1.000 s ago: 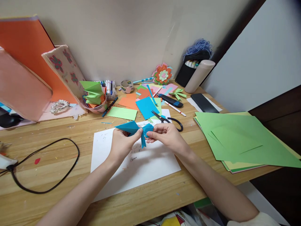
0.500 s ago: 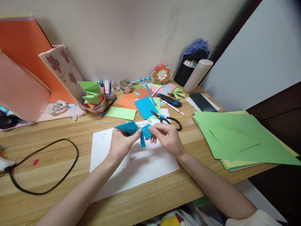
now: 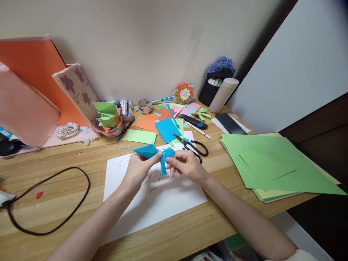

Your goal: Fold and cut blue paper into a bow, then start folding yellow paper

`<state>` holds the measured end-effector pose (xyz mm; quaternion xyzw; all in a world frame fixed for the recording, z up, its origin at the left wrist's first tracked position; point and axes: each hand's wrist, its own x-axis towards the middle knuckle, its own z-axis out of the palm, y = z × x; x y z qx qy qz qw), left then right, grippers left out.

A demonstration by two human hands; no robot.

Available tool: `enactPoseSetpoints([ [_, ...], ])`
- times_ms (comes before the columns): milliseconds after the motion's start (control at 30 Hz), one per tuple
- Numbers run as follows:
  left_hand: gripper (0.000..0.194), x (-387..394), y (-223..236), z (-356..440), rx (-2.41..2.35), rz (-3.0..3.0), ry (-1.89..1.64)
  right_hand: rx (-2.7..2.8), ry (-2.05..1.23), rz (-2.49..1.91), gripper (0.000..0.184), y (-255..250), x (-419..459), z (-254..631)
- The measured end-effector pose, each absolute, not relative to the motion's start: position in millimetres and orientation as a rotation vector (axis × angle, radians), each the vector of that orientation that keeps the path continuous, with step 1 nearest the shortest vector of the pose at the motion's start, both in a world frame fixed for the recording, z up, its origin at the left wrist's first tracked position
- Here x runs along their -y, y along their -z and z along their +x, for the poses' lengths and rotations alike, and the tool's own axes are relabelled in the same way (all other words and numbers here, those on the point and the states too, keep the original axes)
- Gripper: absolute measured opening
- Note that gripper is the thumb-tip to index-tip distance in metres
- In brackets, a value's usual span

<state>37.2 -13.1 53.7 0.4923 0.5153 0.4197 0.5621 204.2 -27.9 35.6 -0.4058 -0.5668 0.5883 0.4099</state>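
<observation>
A folded blue paper bow (image 3: 146, 150) is held between both hands above a marked white sheet (image 3: 165, 206). Its pointed loop sticks out to the left, and a narrow tail hangs down from the middle. My left hand (image 3: 141, 165) pinches it near the centre with the thumb on top. My right hand (image 3: 187, 165) has thumb and fingers closed on the smaller right-hand loop. Just behind the right hand lie black-handled scissors (image 3: 190, 145). A flat blue paper square (image 3: 168, 129) rests beyond the bow.
Green paper sheets (image 3: 272, 163) are stacked at the right. Farther back are a phone (image 3: 231, 123), a bottle (image 3: 224, 95), a utility knife (image 3: 194, 121), a paper flower (image 3: 184, 93) and a cup of paper scraps (image 3: 110, 128). A black cord (image 3: 49, 230) loops on the left.
The right thumb and fingers have shifted slightly on the bow's right loop. The left hand keeps its pinch. The whole view has tilted a little, so the desk sits lower.
</observation>
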Motion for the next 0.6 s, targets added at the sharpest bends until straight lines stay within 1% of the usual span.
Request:
enactPoseSetpoints([
  [67,0.024,11.9,-55.3,36.5,-1.154,1.133,-0.949,1.452,-1.544,-0.993,0.037,-34.9,23.3,206.9],
  [133,0.025,11.7,-57.2,36.2,-1.113,1.126,-0.888,1.462,-1.516,-0.973,0.037,-35.2,18.7,209.0],
  [267,0.026,13.5,-58.2,37.7,-1.205,1.197,-0.765,1.436,-1.371,-1.011,0.026,-34.4,14.9,207.9],
  [333,0.026,14.0,-57.6,38.7,-1.251,1.253,-0.718,1.43,-1.364,-1.04,0.022,-32.2,15.2,206.1],
  [467,0.028,12.0,-55.8,38.5,-1.288,1.32,-0.688,1.427,-1.4,-1.069,0.02,-27.8,14.8,206.7],
  [533,0.035,10.8,-53.6,37.3,-1.237,1.328,-0.684,1.458,-1.414,-1.092,0.019,-27.3,14.3,208.4],
  [600,0.045,10.5,-49.5,36.2,-1.14,1.332,-0.654,1.496,-1.444,-1.109,0.023,-27.7,14.9,209.5],
])
